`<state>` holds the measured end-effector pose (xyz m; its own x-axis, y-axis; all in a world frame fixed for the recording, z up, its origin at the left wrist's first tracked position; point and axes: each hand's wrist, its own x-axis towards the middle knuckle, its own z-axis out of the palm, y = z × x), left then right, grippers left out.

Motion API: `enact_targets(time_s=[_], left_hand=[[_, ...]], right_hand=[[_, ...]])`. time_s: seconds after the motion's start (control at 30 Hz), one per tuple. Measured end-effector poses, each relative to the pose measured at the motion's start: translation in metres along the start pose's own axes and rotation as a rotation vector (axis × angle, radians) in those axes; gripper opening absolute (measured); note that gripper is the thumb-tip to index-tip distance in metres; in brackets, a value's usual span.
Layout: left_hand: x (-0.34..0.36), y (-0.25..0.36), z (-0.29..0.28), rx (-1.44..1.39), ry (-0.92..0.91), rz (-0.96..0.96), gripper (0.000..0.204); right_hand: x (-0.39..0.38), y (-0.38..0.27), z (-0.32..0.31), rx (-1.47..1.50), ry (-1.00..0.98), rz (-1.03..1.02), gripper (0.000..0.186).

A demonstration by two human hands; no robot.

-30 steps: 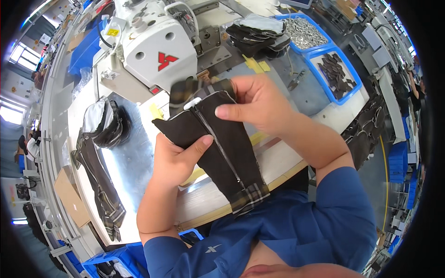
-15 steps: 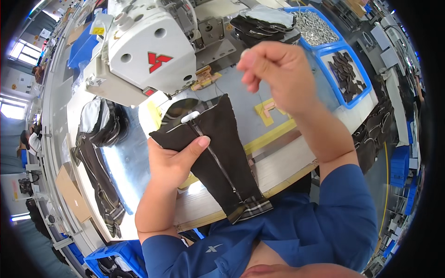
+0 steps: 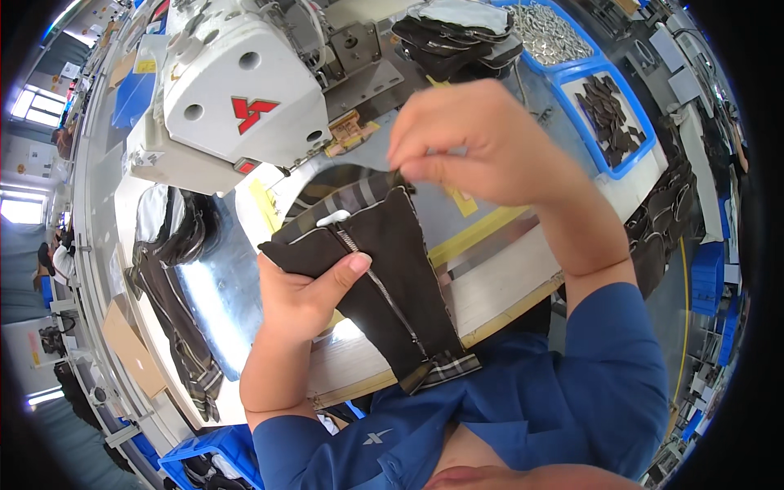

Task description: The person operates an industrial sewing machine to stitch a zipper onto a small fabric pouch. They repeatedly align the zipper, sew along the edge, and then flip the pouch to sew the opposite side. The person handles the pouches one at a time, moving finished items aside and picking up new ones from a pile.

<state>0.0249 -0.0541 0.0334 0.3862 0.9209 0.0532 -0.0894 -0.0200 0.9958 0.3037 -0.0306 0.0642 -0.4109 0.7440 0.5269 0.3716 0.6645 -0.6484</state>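
A dark brown fabric piece (image 3: 400,253) with a silver zipper (image 3: 382,287) down its middle hangs over the table's front edge. Its lower end has a plaid band (image 3: 445,369), and plaid lining (image 3: 347,198) shows at the top. My left hand (image 3: 304,300) grips the piece, thumb on top beside the zipper, other fingers hidden underneath. A small white part (image 3: 333,218) lies at the zipper's upper end. At the upper right corner, my right hand (image 3: 482,147) is closed in a pinch on the lining's edge.
A white sewing machine (image 3: 245,94) stands just beyond the fabric. Dark zippered pieces (image 3: 457,45) are stacked at the back, others (image 3: 175,224) at left. Blue trays hold metal pulls (image 3: 551,34) and dark strips (image 3: 608,118). Yellow tape (image 3: 482,231) marks the table.
My right hand has come down and left from above the table to the fabric's top corner. More plaid lining shows there now. My left hand keeps its grip.
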Motion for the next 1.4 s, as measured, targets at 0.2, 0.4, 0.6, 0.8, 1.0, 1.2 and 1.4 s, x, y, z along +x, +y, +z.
enact_targets(time_s=[0.2, 0.4, 0.6, 0.8, 1.0, 1.2, 1.4], left_hand=[[-0.001, 0.001, -0.002, 0.028, -0.005, -0.014, 0.035], [0.0, 0.001, -0.002, 0.025, -0.024, 0.056, 0.038], [-0.006, 0.003, 0.0, 0.067, -0.08, 0.04, 0.034], [-0.011, -0.002, 0.01, 0.184, -0.211, 0.061, 0.027], [-0.013, -0.002, 0.004, 0.39, -0.303, 0.134, 0.025], [-0.009, -0.003, 0.006, 0.423, -0.272, 0.263, 0.028], [-0.013, 0.001, 0.004, 0.653, -0.204, 0.384, 0.031]], right_hand=[[-0.004, 0.01, -0.029, -0.311, 0.395, 0.176, 0.019], [-0.006, 0.006, -0.048, -0.825, 0.023, 0.621, 0.08], [-0.007, 0.0, 0.011, 0.605, -0.213, 0.537, 0.083], [-0.009, -0.012, 0.038, 1.09, -0.106, 0.606, 0.043], [-0.008, -0.017, 0.038, 0.875, -0.138, 0.709, 0.046], [-0.005, -0.023, 0.034, 0.866, -0.221, 0.746, 0.043], [-0.007, -0.017, 0.04, 0.808, -0.288, 0.747, 0.064]])
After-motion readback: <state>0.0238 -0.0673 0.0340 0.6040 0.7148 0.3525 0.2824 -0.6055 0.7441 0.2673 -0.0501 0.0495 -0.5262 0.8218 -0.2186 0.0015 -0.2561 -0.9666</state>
